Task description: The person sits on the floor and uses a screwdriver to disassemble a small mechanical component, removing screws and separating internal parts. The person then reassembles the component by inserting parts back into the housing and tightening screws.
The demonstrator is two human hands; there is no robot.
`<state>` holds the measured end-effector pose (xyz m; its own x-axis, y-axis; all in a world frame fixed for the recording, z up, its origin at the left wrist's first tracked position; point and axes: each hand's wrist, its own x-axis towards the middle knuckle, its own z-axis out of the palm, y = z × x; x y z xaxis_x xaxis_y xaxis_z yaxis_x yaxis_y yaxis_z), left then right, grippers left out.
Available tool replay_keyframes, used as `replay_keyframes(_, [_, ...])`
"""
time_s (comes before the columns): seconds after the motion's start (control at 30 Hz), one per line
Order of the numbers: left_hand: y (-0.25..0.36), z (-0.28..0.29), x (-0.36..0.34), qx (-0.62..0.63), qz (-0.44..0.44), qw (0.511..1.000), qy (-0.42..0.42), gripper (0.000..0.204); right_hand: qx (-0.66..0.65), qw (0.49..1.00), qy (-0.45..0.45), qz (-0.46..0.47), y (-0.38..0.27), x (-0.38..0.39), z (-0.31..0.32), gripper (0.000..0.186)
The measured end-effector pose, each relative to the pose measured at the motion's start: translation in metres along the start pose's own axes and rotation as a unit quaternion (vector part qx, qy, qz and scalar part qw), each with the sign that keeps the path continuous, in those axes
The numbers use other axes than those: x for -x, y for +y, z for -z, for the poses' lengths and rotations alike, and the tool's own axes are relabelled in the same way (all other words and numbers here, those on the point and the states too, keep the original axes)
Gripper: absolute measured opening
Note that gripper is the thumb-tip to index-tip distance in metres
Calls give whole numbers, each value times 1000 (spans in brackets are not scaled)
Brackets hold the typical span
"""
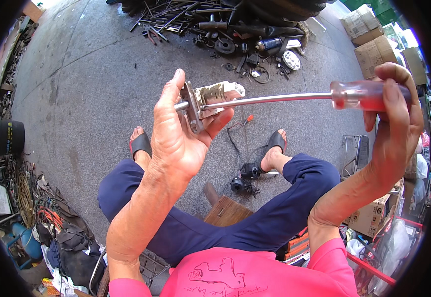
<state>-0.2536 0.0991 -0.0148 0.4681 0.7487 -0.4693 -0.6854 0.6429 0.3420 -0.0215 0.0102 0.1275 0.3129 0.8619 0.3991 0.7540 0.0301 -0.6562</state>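
Observation:
My left hand (176, 138) grips a small metal part (193, 111), a dark plate with a bolt, attached to a worn pale housing (220, 91). My right hand (393, 104) is closed round the clear and red handle of a long screwdriver (274, 98), whose shaft lies sideways with its tip at the part in my left hand. Whether the tip sits in a screw is too small to tell. Below, between my feet, lie a black component (245, 185) with a cable and orange connector (249, 119), and a wooden block (225, 213).
A pile of metal tools and scrap (215, 29) lies ahead on the grey floor (82, 84). Cardboard boxes (373, 54) line the right. A black cylindrical container (10, 136), cables, cloths and a blue tank (25, 240) sit at the left. A red rack (373, 270) stands beside my right arm.

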Motion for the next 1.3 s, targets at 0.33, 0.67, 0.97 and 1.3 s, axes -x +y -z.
replay_keyframes(0.33, [-1,-1,1,-23,25,999,11,64,55,997,-9,-48,-8,4,3,46])
replay_keyframes(0.67, [0,2,2,-25,19,999,16,64,65,996,-36,-49,-8,1,1,44])
replay_keyframes(0.97, [1,1,2,-26,16,999,13,64,42,999,-2,13,-1,4,-1,48])
replay_keyframes(1.3, [1,1,2,-14,11,1000,4,65,53,998,-16,-6,-4,2,3,46])
